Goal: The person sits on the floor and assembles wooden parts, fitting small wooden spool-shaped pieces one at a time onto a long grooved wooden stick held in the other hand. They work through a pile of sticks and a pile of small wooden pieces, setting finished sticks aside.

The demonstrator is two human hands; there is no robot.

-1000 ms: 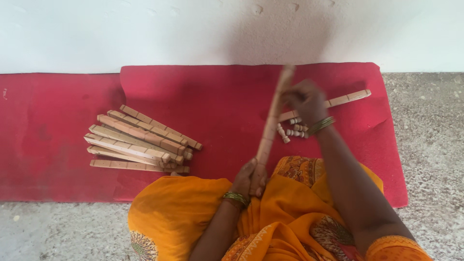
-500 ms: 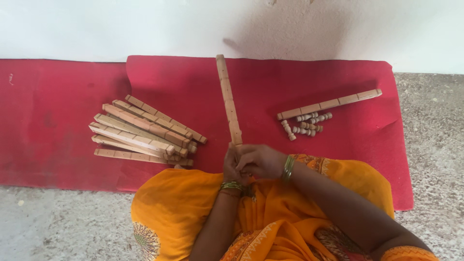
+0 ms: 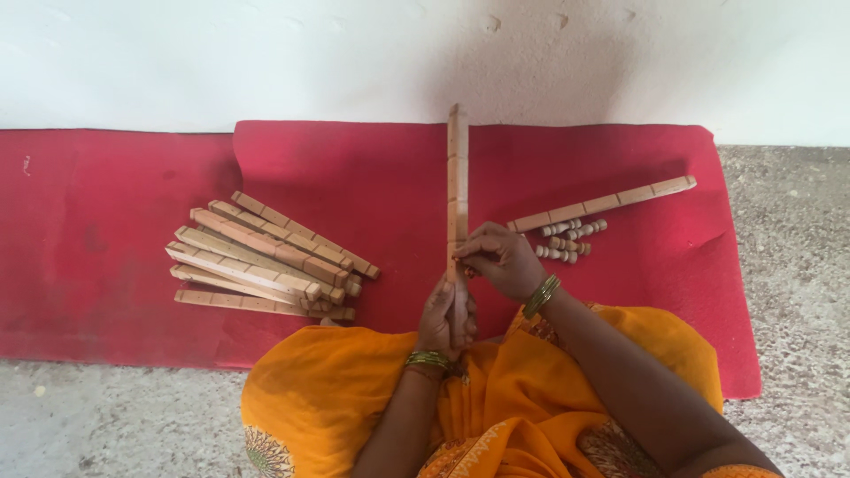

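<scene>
Left hand point(image 3: 447, 317) was closed around the lower end of a long notched wooden stick point(image 3: 457, 190), holding it upright above the lap so that its top reached toward the far edge of the red mat point(image 3: 372, 168). Right hand point(image 3: 500, 259) was just above the left one, its fingers pinched against the side of the stick; whether a small piece sat between the fingertips could not be told. Both wrists wore green and gold bangles, and the orange cloth point(image 3: 354, 398) of the person's garment spread over the near edge of the mat.

On the left part of the mat lay a pile of similar wooden sticks point(image 3: 266, 257), fanned out and overlapping. Toward the right edge of the mat a single wooden stick point(image 3: 602, 204) lay slanted, and just beside it, on its near side, was a small cluster of short wooden pegs point(image 3: 567, 241). Behind the mat's far edge stood a white wall point(image 3: 266, 53); speckled grey floor point(image 3: 788, 265) showed past the right edge.
</scene>
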